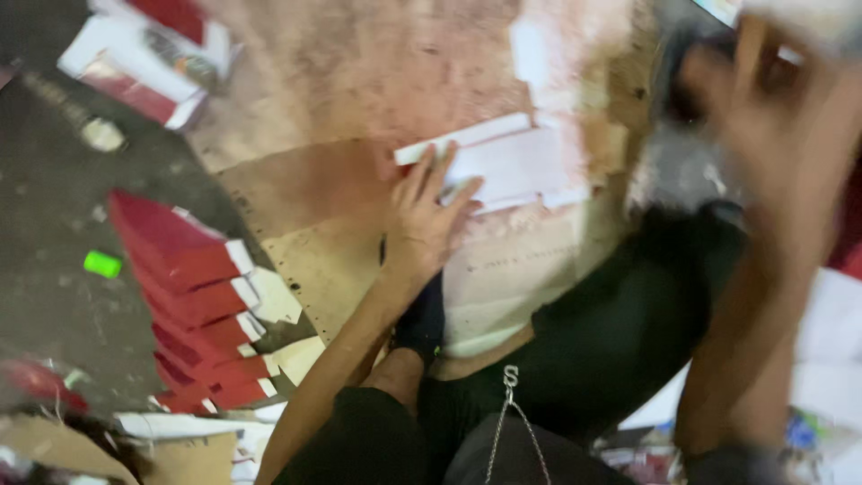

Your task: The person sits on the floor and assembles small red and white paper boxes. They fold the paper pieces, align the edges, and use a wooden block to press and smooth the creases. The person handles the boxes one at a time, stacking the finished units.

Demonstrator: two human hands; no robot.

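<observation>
Your left hand (422, 220) lies flat, fingers spread, on the white card (516, 166) whose long axis runs rightward; your blurred right hand (763, 99) hovers farther, grip unclear.

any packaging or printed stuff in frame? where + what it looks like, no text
Flat white card piece: centre, on the brown board, under the left hand.
Red-and-white folded cartons: left, overlapping row on the dark floor.
Red-and-white carton stack: top left.
Right hand: top right, blurred, contents unclear.

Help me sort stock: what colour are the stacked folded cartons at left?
Red with white flaps, head view.
</observation>
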